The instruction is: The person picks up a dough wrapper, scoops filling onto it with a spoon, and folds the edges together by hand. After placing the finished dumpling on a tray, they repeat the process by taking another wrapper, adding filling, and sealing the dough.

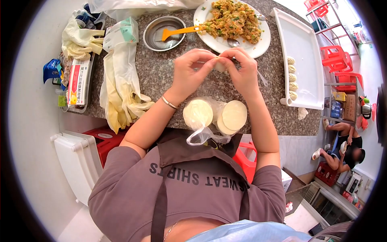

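My left hand [193,69] and my right hand [240,68] meet just below the plate, fingertips pinched together on a small pale dumpling [219,66]. Fingers cover most of it, so the shape of its fold is hidden. A white plate [203,38] heaped with chopped orange-green filling [233,20] lies beyond my hands. Between my forearms sit two stacks of round dough wrappers, the left stack [198,114] in a clear plastic bag and the right stack [234,115] partly uncovered. A metal bowl [150,34] with an orange spatula [177,32] across its rim stands left of the plate.
Right of my hands, a white tray [306,76] holds several folded dumplings [292,78] along its left edge. Pale gloves [121,88] and a box [79,80] lie at the left. Red stools [334,57] and a seated person [350,151] are off to the right.
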A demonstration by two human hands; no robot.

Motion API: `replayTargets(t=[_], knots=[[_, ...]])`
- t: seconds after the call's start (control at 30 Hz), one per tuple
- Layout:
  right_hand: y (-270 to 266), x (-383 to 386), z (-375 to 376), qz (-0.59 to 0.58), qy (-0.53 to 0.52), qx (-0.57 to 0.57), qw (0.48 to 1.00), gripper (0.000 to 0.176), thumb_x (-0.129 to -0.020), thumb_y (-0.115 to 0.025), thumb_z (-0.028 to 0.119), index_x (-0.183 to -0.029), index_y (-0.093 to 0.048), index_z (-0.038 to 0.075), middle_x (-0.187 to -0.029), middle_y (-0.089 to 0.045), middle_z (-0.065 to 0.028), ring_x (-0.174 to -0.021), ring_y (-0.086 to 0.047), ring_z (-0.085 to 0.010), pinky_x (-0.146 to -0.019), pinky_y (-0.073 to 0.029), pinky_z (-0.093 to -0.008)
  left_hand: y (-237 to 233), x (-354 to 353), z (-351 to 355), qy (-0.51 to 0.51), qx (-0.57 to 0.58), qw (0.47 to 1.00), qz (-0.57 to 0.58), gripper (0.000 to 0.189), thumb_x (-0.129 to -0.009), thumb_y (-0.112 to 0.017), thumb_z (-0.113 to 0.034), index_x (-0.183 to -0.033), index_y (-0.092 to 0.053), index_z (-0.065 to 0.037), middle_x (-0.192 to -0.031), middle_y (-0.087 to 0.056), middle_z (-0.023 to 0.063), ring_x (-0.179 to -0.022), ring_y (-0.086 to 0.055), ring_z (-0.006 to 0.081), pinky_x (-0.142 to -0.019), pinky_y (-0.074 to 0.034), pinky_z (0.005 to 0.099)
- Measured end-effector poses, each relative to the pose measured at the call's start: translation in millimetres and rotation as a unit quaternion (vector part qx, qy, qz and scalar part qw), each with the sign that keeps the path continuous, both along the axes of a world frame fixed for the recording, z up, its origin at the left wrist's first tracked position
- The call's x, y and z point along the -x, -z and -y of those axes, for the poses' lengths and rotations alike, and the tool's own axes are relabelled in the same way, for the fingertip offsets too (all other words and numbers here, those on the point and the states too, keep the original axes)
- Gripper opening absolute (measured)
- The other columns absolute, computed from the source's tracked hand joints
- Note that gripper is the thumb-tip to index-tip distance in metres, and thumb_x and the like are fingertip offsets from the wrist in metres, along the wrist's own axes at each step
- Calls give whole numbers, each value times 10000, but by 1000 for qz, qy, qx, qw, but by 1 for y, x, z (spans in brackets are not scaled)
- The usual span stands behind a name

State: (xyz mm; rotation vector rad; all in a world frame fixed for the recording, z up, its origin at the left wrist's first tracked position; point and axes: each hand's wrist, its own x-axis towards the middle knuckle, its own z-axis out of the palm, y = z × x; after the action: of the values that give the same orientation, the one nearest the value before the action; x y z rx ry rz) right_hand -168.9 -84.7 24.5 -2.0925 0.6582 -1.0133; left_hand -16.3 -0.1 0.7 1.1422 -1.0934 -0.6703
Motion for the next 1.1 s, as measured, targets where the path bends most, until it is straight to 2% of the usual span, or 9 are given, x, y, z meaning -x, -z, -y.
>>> replayTargets(t=[0.07, 0.2, 0.27, 0.3, 0.43, 0.77, 0.87, 0.93, 1.1], knots=[[6, -1, 2, 19, 34, 16, 999, 70, -821, -696, 62, -864, -668, 14, -837, -664, -98, -790, -624, -263, -734, -491, -347, 2, 0, 1, 11, -6, 1000, 0, 97, -885, -684, -30, -959, -709, 26, -979, -700, 99, -865, -698, 143, -736, -574, 254], [6, -1, 2, 33, 47, 12, 998, 77, -830, -696, 68, -868, -665, 10, -837, -662, -96, -787, -623, -257, -735, -489, -343, 4, 1, 2, 38, -48, 993, -104, 89, -880, -680, -10, -957, -712, 23, -954, -703, 94, -882, -686, 130, -748, -550, 238], [6, 2, 4, 20, 9, -126, 992, 83, -838, -694, 71, -870, -659, 3, -825, -646, -93, -776, -615, -243, -730, -485, -335, 6, 0, 1, 38, -43, 991, -121, 91, -872, -683, 1, -955, -716, 19, -947, -704, 93, -885, -681, 127, -753, -543, 235], [4, 4, 5, 19, 7, -126, 992, 83, -838, -694, 71, -870, -659, 3, -825, -646, -93, -776, -615, -243, -730, -485, -335, 9, -3, 1, 52, -23, 995, -78, 115, -878, -674, 19, -988, -707, 26, -984, -693, 93, -910, -666, 123, -770, -540, 230], [-2, 5, 7, -24, -34, -69, 997, 85, -844, -687, 70, -882, -660, -2, -808, -623, -89, -782, -604, -224, -727, -480, -323, 8, -4, 0, 66, -10, 998, -9, 143, -873, -667, 50, -1008, -709, 28, -1031, -679, 94, -926, -649, 120, -805, -542, 229], [4, -3, -2, -3, 7, -10, 1000, 68, -843, -685, 57, -885, -682, 4, -875, -666, -114, -809, -632, -233, -735, -494, -323, 7, -2, -2, 32, -49, 997, -59, 141, -878, -673, 30, -1018, -684, 20, -1039, -662, 77, -964, -641, 120, -844, -545, 254], [5, -5, -4, 17, 40, -32, 999, 63, -851, -677, 51, -880, -675, -4, -869, -665, -115, -806, -629, -228, -738, -493, -319, 10, 1, 0, 65, -47, 991, -111, 134, -902, -665, -13, -1035, -655, -15, -1032, -659, 65, -970, -641, 120, -859, -547, 284], [6, -6, -3, 20, 40, -32, 998, 63, -855, -673, 50, -882, -671, -7, -856, -659, -109, -799, -625, -223, -740, -491, -317, 15, -1, 3, 146, -90, 928, -332, 112, -938, -646, -90, -1044, -633, -57, -1025, -662, 45, -964, -645, 119, -871, -552, 311], [8, -6, -1, 12, 22, -59, 998, 69, -862, -664, 45, -889, -651, -17, -826, -637, -97, -783, -607, -210, -749, -482, -314, 18, -4, 2, 184, -123, 895, -386, 118, -961, -628, -155, -1052, -621, -79, -1029, -664, 24, -971, -644, 116, -879, -561, 335]])
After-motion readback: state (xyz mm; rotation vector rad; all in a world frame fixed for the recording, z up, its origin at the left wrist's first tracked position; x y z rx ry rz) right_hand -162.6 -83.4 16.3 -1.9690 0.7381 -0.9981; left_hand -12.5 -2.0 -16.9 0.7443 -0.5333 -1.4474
